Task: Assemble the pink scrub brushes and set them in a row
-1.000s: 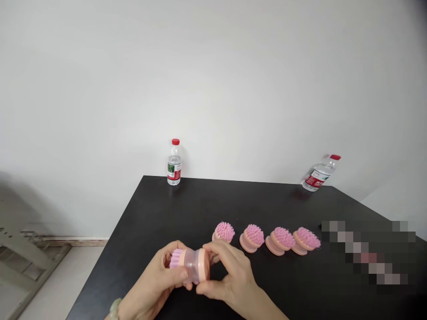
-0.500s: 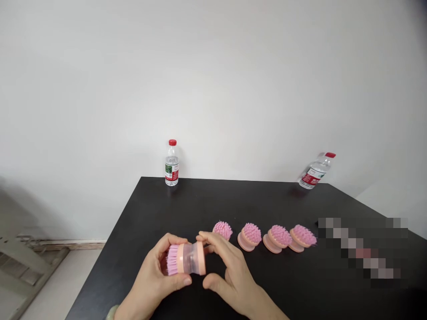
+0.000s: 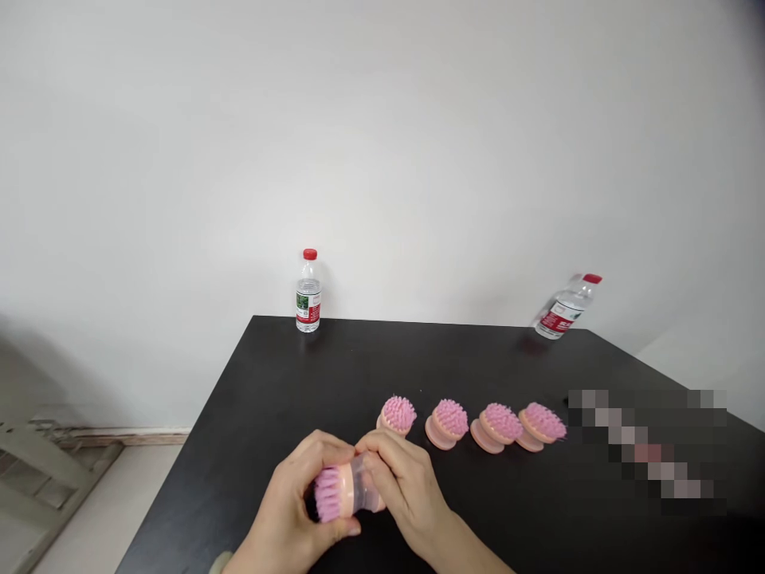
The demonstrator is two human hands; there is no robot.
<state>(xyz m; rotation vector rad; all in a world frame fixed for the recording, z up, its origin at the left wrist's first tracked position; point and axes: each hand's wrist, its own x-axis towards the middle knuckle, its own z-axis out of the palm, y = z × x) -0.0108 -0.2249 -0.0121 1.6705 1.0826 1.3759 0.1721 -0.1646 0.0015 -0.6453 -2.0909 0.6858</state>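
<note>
Holding the pink-bristled brush (image 3: 347, 490) between both hands, we have it low in the frame, slightly left of centre, over the dark desk (image 3: 299, 375). Its bristles (image 3: 327, 494) point left, its peach base (image 3: 381, 504) right, and its long axis runs roughly level across the frame, from one palm toward the other. Neither hand is nearer: each touches its own end. Our left hand (image 3: 284, 506) curves around the bristle end, fingers over the top and thumb below, its grip parted by about the brush's thickness and closed against it. Our right hand (image 3: 412, 490) takes the base end, thumb and bent fingers pressed against the clear middle (image 3: 362, 482) and base; its far fingers are hidden, so we cannot tell how they sit.

Just beyond the right hand, toward the right, four similar brushes stand bristles-up in a row: the first (image 3: 398, 414) partly covered by that hand, then the second (image 3: 449, 418), third (image 3: 500, 424) and fourth (image 3: 543, 424). Near the desk's far edge we see an upright bottle (image 3: 308, 307) left of centre and a slanted bottle (image 3: 562, 313) at right.
</note>
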